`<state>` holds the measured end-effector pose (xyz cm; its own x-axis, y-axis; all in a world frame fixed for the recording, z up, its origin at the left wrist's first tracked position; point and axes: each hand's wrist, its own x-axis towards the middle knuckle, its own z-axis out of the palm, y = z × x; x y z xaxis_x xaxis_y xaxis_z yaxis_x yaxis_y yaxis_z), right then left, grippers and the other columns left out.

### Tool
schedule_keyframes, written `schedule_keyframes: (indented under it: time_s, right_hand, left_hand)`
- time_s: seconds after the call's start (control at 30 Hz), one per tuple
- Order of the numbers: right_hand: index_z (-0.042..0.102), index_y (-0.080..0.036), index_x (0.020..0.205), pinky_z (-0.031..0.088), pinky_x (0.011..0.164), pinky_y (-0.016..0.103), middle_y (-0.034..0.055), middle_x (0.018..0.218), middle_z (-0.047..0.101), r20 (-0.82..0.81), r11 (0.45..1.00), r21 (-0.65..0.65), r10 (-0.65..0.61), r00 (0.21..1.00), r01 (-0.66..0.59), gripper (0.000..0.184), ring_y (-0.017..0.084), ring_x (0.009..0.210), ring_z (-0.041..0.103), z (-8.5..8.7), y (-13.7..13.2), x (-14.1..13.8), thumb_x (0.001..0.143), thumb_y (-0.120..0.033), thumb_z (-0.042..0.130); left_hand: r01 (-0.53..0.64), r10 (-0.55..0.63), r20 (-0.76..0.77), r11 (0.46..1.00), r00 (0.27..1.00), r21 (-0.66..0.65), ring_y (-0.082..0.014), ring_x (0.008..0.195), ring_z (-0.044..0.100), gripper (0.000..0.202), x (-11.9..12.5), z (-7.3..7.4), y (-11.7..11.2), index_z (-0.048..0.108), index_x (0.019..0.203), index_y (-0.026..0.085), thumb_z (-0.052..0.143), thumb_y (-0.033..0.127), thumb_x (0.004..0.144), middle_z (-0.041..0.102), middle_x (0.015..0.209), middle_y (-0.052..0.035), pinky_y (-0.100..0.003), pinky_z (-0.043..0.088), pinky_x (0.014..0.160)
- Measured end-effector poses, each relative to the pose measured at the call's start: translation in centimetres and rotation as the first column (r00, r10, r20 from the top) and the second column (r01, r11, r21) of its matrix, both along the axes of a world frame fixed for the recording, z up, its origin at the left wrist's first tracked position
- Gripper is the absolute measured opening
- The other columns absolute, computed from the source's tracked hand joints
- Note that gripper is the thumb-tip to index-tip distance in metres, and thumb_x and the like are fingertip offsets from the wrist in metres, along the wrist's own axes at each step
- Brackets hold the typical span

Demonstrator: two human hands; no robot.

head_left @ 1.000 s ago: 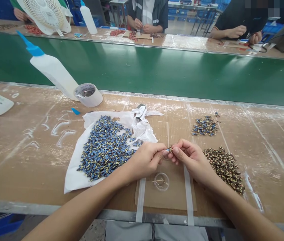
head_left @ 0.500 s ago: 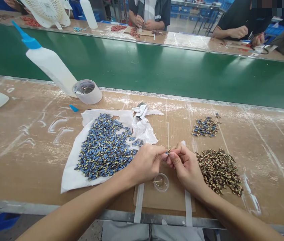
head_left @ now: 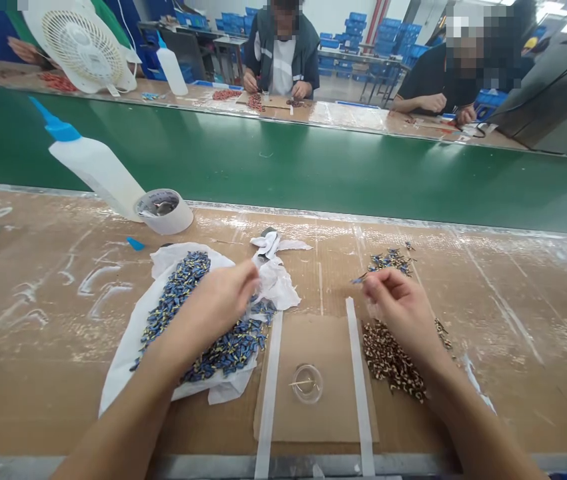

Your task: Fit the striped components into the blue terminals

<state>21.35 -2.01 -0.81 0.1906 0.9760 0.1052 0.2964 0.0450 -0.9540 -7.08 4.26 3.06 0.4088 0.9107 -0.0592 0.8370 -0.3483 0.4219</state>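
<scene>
My right hand (head_left: 401, 307) pinches a small blue piece with a dark, thin end (head_left: 358, 279) between thumb and fingertips. Below and beside that hand lies a heap of small dark brown and cream curled pieces (head_left: 393, 363). Just behind it is a smaller group of blue and dark joined pieces (head_left: 388, 260). My left hand (head_left: 228, 293) hangs over a large pile of small blue pieces with yellow and dark parts (head_left: 168, 317), spread on a white sheet (head_left: 123, 373). Its fingers are bent and blurred, so whether they hold anything is hidden.
A clear round cup (head_left: 307, 383) with a thin stick sits on a taped cardboard pad (head_left: 323, 420). Crumpled white tissue (head_left: 276, 277), a tape roll (head_left: 166, 217) and a white bottle (head_left: 96, 170) stand further back. Beyond the green belt (head_left: 263, 163), people work near a fan (head_left: 81, 43).
My hands were together over the pad and have moved apart. The left went left over the blue pile; the right moved right and away with the small piece. The view has tilted up.
</scene>
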Motion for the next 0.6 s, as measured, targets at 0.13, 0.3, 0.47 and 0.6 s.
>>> schedule_keyframes:
  time_s: [0.13,0.3,0.47,0.6]
  right_hand:
    - [0.069,-0.017,0.082,0.045,0.062,0.029,0.0038,0.073,0.066,0.179,0.940,0.066,-0.341,0.923,0.334,0.025,0.017,0.065,0.058,-1.3,2.3,6.1,0.081,-0.042,0.065]
    - [0.072,-0.016,0.089,0.046,0.060,0.030,0.0066,0.076,0.070,0.229,0.913,0.055,-0.405,0.885,0.403,0.030,0.017,0.062,0.058,-2.8,3.0,8.7,0.075,-0.042,0.070]
    - [0.070,-0.017,0.092,0.049,0.066,0.033,0.0086,0.082,0.071,0.234,0.904,0.099,-0.427,0.873,0.416,0.032,0.020,0.070,0.063,-2.3,2.8,8.4,0.078,-0.045,0.065]
    - [0.071,-0.018,0.091,0.050,0.072,0.034,0.0085,0.088,0.072,0.228,0.925,0.093,-0.381,0.896,0.369,0.030,0.022,0.077,0.065,-2.4,2.7,8.3,0.080,-0.045,0.063]
  left_hand:
    - [-0.042,0.080,-0.259,0.988,0.963,0.148,-0.0254,0.080,0.054,0.015,-2.6,-1.0,1.0,0.052,0.080,0.019,0.046,0.030,0.088,0.062,0.081,-0.0079,-0.034,0.035,0.068]
    - [0.012,0.017,-0.318,0.996,0.948,0.088,-0.0274,0.081,0.054,0.013,-3.0,-1.9,0.8,0.049,0.077,0.019,0.048,0.029,0.085,0.061,0.080,-0.0086,-0.036,0.036,0.072]
    - [-0.015,0.021,-0.293,1.000,0.956,0.022,-0.0260,0.080,0.054,0.011,-3.1,-1.3,0.8,0.046,0.073,0.021,0.045,0.022,0.084,0.061,0.077,-0.0068,-0.034,0.036,0.068]
    - [-0.023,0.021,-0.249,1.000,0.968,-0.008,-0.0239,0.079,0.054,0.011,-3.3,-0.6,0.8,0.048,0.074,0.020,0.045,0.023,0.084,0.061,0.077,-0.0060,-0.033,0.037,0.068]
